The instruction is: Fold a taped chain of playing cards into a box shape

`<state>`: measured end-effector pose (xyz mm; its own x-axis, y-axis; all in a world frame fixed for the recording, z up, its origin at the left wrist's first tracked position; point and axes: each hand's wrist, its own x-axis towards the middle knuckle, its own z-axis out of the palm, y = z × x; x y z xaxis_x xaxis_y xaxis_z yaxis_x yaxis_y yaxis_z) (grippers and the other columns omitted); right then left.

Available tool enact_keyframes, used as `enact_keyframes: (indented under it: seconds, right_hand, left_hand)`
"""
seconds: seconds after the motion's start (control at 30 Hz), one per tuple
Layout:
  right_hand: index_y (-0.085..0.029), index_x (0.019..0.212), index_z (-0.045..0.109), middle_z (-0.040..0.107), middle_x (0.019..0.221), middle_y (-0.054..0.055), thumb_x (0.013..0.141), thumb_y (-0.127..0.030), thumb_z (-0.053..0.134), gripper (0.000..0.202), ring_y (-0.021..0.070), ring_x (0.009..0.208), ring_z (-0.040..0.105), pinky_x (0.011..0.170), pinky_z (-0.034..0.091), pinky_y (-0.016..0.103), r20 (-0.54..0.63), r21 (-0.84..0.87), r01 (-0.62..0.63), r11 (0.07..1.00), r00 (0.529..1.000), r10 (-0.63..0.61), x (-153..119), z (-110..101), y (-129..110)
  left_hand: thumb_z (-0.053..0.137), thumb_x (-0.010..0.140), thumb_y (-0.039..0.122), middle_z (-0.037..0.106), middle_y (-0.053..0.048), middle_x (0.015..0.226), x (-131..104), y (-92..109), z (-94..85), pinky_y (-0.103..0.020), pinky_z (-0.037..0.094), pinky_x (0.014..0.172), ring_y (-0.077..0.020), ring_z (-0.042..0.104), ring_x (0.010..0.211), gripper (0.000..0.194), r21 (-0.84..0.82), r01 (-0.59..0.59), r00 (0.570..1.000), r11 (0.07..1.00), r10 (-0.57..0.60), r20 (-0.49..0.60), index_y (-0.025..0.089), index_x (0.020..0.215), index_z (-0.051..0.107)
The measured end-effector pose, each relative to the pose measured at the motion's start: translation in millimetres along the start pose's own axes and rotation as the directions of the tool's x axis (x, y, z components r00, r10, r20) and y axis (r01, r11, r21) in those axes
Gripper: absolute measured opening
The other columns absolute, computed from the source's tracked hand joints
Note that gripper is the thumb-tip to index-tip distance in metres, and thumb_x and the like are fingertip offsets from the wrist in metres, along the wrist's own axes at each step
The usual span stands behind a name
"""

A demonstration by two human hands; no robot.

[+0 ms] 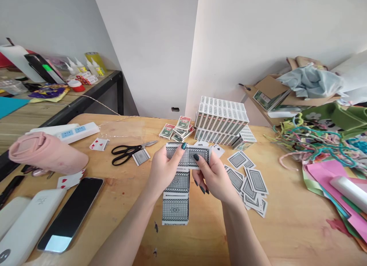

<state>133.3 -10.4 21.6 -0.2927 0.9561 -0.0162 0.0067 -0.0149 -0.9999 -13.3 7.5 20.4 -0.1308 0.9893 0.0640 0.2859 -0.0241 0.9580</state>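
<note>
Before me is a column of blue-grey patterned playing cards [175, 209], backs up, with white strips between its sections. My left hand [164, 167] pinches the cards at the column's top, thumb on the face towards me. From the right, my right hand [214, 175] grips a sideways playing card [203, 152], its thumb pressed on the back; this card meets the left-hand one edge to edge. I cannot tell whether they are joined. Black-handled scissors [126, 151] lie left of my hands beside a cut card piece [141, 157]. Loose playing cards [257, 180] are scattered to the right.
Stacked card boxes [222, 115] stand at the back, with several loose boxes [183, 123] beside them. At left are a phone [71, 214], a pink roll [47, 153] and a power strip [78, 132]. Yarn [318, 140] and coloured paper [329, 174] lie at right.
</note>
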Motion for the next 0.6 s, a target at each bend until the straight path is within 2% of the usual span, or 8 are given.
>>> enact_keyframes:
  seconds: [0.3, 0.47, 0.6]
  right_hand:
    - [-0.024, 0.084, 0.033, 0.045, 0.046, -0.013, 0.096, -0.041, 0.035, 0.022, 0.0041, 0.03, 0.036, 0.031, 0.03, 0.012, -0.009, -0.027, -0.009, 1.0, 1.0, 0.009, -0.4, 0.9, 0.9]
    - [-0.024, 0.085, 0.033, 0.042, 0.042, -0.013, 0.096, -0.043, 0.034, 0.022, 0.0048, 0.029, 0.033, 0.031, 0.027, 0.013, -0.017, -0.034, -0.028, 0.999, 0.999, 0.028, -1.9, 5.1, 1.0]
    - [-0.024, 0.087, 0.035, 0.041, 0.041, -0.013, 0.096, -0.044, 0.034, 0.022, 0.0061, 0.031, 0.034, 0.032, 0.029, 0.014, -0.028, -0.083, -0.035, 0.996, 0.999, 0.033, -2.8, 7.4, -0.6]
  left_hand:
    - [0.052, 0.084, 0.051, 0.067, -0.002, 0.081, -0.4, 2.7, 1.0, -0.025, 0.044, 0.066, -0.0171, 0.06, 0.076, 0.035, -0.02, -0.007, 0.998, 1.0, 0.009, 0.064, 0.016, 0.086, 0.06]
    - [0.053, 0.084, 0.051, 0.065, -0.002, 0.078, -2.4, 2.7, 0.8, -0.025, 0.043, 0.064, -0.0173, 0.059, 0.073, 0.035, 0.011, 0.002, 0.999, 1.0, -0.002, 0.039, 0.016, 0.085, 0.06]
    - [0.055, 0.082, 0.051, 0.066, -0.002, 0.076, -3.4, 2.7, 2.5, -0.025, 0.042, 0.063, -0.0177, 0.059, 0.072, 0.035, -0.025, 0.023, 0.999, 0.999, -0.022, 0.037, 0.016, 0.083, 0.06]
